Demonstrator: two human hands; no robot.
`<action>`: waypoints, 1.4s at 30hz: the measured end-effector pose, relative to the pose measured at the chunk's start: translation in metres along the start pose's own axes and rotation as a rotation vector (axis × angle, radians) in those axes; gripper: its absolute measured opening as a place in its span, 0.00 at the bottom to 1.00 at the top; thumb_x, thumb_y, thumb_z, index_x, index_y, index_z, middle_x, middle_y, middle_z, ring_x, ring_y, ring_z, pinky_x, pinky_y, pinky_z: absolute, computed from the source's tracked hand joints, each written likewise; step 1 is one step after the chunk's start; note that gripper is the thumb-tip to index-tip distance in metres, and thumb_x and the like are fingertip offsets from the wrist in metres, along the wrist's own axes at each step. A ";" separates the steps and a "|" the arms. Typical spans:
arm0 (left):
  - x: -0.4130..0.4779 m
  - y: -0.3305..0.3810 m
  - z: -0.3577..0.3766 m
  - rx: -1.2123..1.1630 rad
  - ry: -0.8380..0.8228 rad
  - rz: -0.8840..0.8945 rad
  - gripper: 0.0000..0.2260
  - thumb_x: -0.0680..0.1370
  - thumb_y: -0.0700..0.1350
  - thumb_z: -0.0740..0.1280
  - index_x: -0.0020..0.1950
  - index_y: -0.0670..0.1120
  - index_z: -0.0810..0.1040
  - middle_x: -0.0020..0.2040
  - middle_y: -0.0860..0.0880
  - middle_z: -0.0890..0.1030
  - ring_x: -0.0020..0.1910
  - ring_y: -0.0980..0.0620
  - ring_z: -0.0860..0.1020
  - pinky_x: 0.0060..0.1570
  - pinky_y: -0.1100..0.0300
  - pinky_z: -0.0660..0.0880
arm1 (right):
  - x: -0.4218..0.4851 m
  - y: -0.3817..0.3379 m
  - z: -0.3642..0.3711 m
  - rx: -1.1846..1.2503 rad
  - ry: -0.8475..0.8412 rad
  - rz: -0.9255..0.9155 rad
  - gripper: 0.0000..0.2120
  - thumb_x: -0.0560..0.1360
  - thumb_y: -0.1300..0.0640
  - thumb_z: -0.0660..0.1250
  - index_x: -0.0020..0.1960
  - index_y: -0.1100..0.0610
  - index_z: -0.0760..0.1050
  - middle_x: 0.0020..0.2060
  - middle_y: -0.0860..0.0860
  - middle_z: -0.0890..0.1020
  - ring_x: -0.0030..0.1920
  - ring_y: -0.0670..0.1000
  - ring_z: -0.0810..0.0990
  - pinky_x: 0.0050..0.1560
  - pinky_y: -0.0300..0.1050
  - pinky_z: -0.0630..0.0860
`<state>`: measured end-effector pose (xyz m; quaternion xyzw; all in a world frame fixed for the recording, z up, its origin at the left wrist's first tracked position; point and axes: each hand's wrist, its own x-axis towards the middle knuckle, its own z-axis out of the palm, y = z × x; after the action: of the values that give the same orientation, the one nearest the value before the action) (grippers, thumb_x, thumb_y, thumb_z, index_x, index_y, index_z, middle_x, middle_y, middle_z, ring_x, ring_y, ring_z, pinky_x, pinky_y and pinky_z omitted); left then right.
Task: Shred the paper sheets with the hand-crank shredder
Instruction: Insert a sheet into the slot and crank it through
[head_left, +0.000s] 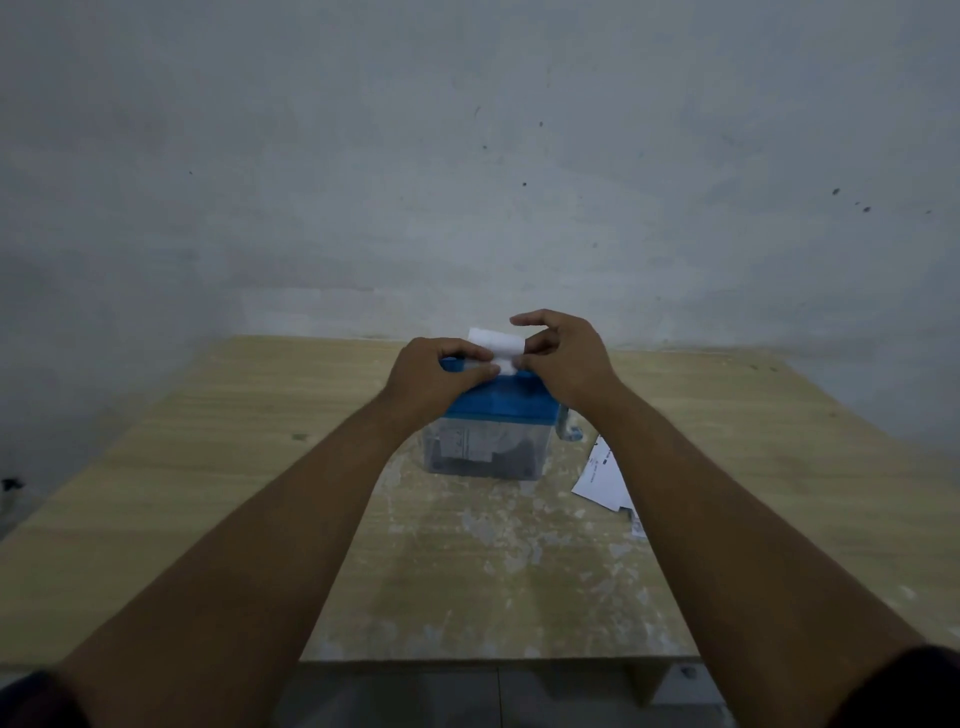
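The shredder stands mid-bench, a blue lid over a clear bin that already holds dark and printed scraps. A folded white paper sits at the lid's far edge, its long axis running left to right along the lid, its lower edge down at the lid. The slot itself is hidden behind paper and knuckles, so whether the edge has entered cannot be told. The left hand pinches the paper's left end, its fingers pressed together on the near face. The right hand pinches the right end, with one finger lifted free above. Both forearms reach straight out from the near edge of the bench, wrists level, hands just apart with the paper between them. The crank hangs at the shredder's right side, just below the right wrist, so the right hand is the nearer one to turn it while the left steadies the paper. More sheets lie on the bench to the right, near the shredder.
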<state>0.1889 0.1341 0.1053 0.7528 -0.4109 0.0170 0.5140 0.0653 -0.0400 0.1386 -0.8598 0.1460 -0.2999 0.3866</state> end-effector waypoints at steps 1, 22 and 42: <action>-0.001 -0.001 0.000 -0.002 0.001 -0.007 0.13 0.73 0.55 0.81 0.55 0.54 0.89 0.51 0.62 0.87 0.53 0.69 0.81 0.56 0.77 0.73 | 0.000 0.000 0.000 0.010 0.001 0.002 0.24 0.71 0.65 0.80 0.63 0.47 0.83 0.39 0.48 0.86 0.43 0.46 0.86 0.47 0.38 0.80; -0.016 -0.007 0.014 -0.208 0.096 -0.073 0.15 0.68 0.49 0.85 0.53 0.49 0.90 0.53 0.56 0.85 0.54 0.62 0.81 0.46 0.71 0.78 | -0.090 0.061 0.017 -0.116 0.166 0.315 0.13 0.87 0.54 0.57 0.49 0.60 0.73 0.41 0.53 0.79 0.42 0.54 0.77 0.38 0.46 0.70; -0.014 -0.011 0.016 -0.132 0.054 -0.066 0.10 0.72 0.50 0.83 0.48 0.47 0.89 0.49 0.51 0.86 0.45 0.59 0.82 0.42 0.70 0.77 | -0.035 0.008 -0.033 0.238 0.172 0.144 0.10 0.87 0.55 0.62 0.50 0.60 0.69 0.39 0.56 0.83 0.28 0.39 0.76 0.34 0.35 0.72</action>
<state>0.1804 0.1315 0.0836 0.7297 -0.3720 -0.0068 0.5736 0.0170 -0.0475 0.1353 -0.7664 0.2031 -0.3589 0.4924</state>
